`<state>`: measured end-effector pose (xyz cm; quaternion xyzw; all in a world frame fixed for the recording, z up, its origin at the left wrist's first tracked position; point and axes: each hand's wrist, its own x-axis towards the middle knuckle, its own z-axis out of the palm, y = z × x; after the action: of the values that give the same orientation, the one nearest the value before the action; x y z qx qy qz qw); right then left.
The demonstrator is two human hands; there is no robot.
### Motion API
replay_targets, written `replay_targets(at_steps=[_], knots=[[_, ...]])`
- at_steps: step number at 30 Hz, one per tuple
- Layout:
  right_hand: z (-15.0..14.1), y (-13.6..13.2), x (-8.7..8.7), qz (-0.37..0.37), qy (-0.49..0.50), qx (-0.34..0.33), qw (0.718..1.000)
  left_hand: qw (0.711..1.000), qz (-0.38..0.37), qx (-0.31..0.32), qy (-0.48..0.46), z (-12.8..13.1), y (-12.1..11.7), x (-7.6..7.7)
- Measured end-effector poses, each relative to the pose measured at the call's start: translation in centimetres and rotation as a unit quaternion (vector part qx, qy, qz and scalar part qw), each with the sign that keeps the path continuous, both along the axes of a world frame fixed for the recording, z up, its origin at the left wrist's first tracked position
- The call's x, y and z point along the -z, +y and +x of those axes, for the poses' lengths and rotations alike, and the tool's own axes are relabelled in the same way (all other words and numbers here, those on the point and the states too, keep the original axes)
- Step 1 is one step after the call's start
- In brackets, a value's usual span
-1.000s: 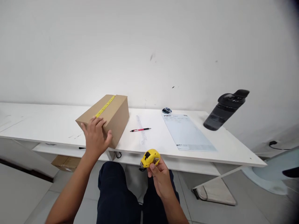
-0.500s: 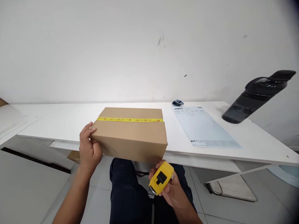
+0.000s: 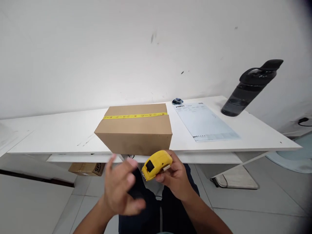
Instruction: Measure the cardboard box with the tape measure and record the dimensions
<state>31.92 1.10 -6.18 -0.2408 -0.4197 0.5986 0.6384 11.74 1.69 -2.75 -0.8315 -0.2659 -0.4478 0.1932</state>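
Note:
My right hand (image 3: 175,177) grips a yellow tape measure (image 3: 157,164) above my lap, just in front of the desk edge. No blade is drawn out of it that I can see. My left hand (image 3: 122,187) hovers to the left of the tape measure, fingers spread and slightly blurred, holding nothing. Beyond both hands a closed cardboard box (image 3: 136,126) rests on the white desk (image 3: 60,133). Yellow printed tape (image 3: 135,116) runs across its top. The tape measure partly covers the box's lower front edge.
Right of the box lies a printed sheet (image 3: 207,122), with a small dark blue object (image 3: 177,101) at its far corner. A dark water bottle (image 3: 248,89) stands near the right end. Below the desk sit another cardboard box (image 3: 86,169) and a flat pale board (image 3: 237,177).
My left hand has let go of the box's left side and moved down and right towards the tape measure. My right hand has raised and turned the tape measure. The camera view has shifted.

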Motion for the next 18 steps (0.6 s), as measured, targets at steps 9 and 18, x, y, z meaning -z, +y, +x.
replay_targets(at_steps=[9, 18], knots=[[-0.7, -1.5, -1.2, 0.061, -0.073, 0.091, 0.991, 0.989, 0.098, -0.005, 0.114, -0.3, -1.0, -2.4], [4.9, 0.7, -1.4, 0.090, -0.032, 0.377, 0.921, 0.914, 0.279, -0.292, 0.033, -11.5, 8.0, -4.0]])
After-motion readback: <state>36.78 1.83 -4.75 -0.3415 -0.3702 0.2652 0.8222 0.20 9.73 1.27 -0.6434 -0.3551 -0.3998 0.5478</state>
